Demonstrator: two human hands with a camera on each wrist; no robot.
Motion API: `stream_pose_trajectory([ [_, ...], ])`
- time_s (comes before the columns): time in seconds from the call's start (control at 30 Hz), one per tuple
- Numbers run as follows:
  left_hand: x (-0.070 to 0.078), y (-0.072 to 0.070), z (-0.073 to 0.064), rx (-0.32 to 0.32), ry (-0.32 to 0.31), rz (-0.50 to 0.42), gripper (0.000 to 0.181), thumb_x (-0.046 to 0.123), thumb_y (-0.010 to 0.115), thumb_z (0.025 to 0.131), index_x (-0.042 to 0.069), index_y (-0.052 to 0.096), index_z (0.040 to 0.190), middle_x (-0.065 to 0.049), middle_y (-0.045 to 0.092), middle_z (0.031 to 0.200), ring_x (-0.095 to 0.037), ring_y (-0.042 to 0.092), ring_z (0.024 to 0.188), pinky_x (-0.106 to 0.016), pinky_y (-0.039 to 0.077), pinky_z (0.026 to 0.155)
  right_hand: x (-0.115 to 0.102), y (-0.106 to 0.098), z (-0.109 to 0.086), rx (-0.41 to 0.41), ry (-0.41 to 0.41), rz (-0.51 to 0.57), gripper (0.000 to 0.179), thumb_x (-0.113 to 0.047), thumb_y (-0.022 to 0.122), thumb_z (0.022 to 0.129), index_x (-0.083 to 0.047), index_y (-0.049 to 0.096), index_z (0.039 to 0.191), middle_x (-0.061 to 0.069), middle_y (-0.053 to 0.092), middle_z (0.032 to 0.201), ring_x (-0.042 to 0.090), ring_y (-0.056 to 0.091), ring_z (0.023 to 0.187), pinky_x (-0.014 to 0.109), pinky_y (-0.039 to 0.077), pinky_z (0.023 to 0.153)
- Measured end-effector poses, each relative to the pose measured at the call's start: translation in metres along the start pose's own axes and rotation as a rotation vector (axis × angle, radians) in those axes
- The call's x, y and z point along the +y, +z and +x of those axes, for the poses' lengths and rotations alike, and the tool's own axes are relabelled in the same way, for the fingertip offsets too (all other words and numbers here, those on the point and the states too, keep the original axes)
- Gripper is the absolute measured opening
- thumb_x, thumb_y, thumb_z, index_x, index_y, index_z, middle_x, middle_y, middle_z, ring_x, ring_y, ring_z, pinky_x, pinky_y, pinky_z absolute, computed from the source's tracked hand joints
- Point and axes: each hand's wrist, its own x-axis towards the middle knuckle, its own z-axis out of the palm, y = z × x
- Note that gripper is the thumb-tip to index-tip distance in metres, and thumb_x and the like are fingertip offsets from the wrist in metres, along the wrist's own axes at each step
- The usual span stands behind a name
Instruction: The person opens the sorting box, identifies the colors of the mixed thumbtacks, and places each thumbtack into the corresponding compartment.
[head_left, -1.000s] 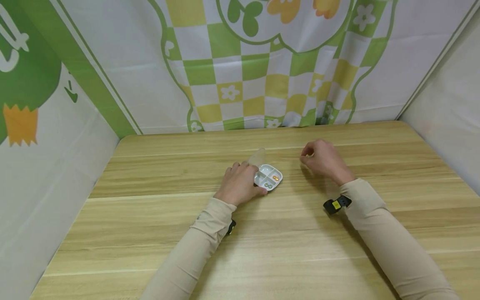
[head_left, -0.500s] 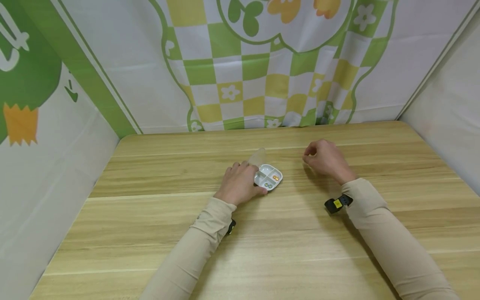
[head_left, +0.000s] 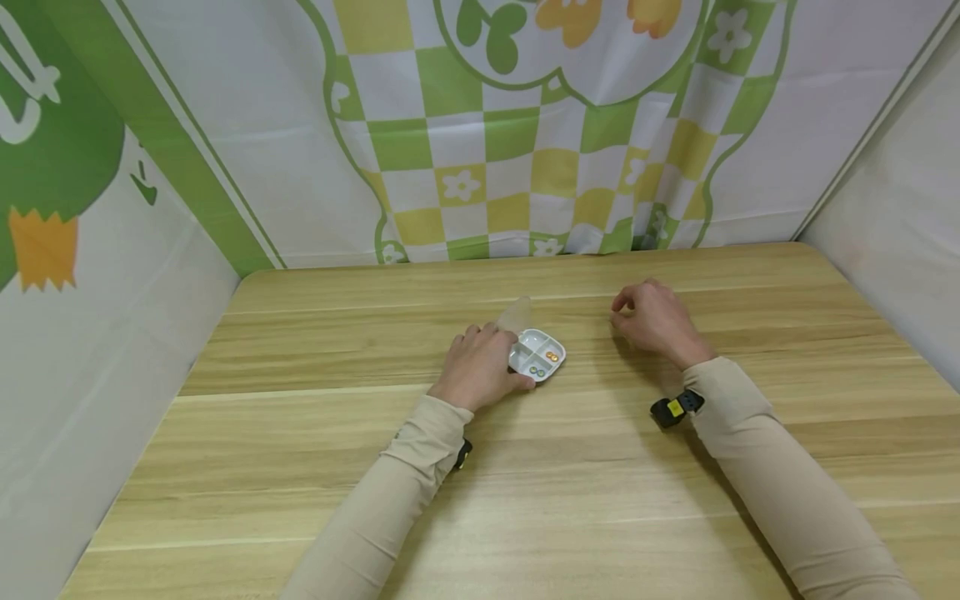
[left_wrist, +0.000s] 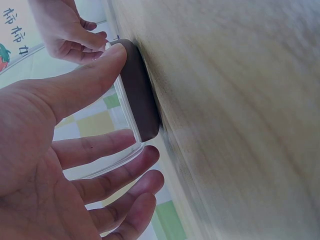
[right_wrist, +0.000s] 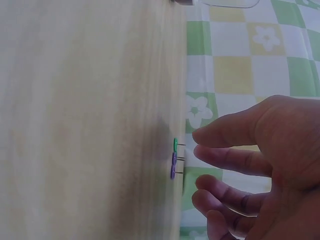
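My left hand [head_left: 480, 364] grips the left side of a small white four-compartment case [head_left: 534, 339], thumb on the near edge and index finger on the far one. Its clear lid [head_left: 516, 312] stands raised at the back left. Orange earrings [head_left: 551, 356] sit in the right compartment, green earrings [head_left: 537, 371] in the near one. From the left wrist view, the outer side [left_wrist: 137, 95] looks dark brown. To the right, my right hand [head_left: 656, 321] hovers with thumb and index close together, holding nothing. Beside its fingertips lie stud earrings, one green [right_wrist: 175, 145] and purple ones [right_wrist: 173, 165], posts showing.
The case rests on a wood-grain table [head_left: 570, 492]. A checked green, yellow and white cloth [head_left: 510, 150] hangs along the back edge, with pale cloth walls left and right. The head view hides the loose studs by the right hand.
My right hand has shifted slightly to the right, away from the case. The left hand and the case stay where they were.
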Motion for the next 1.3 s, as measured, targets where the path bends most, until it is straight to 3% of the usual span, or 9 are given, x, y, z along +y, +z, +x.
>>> stream_pose_trajectory([
  [0.9,-0.0012,0.0007,0.0002,0.003,0.013,-0.003,0.062,0.042,0.085,0.081,0.004,0.067,0.127,-0.014,0.063,0.128,-0.031,0.056,0.111,-0.046,0.044,0.094,0.0005,0.0035,-0.0004,-0.019,-0.026,-0.040,0.022,-0.011,0.068,0.088,0.002,0.074,0.104,0.023,0.061,0.099,0.036,0.053,0.094,0.051,0.044,0.079],
  [1.3,-0.0013,0.0003,0.0001,0.006,0.015,0.002,0.062,0.042,0.085,0.081,0.004,0.068,0.126,-0.014,0.064,0.126,-0.031,0.056,0.109,-0.046,0.044,0.092,0.0015,0.0043,0.0001,-0.004,-0.039,-0.043,0.014,-0.011,0.069,0.088,0.001,0.074,0.093,0.019,0.062,0.091,0.035,0.054,0.091,0.050,0.045,0.076],
])
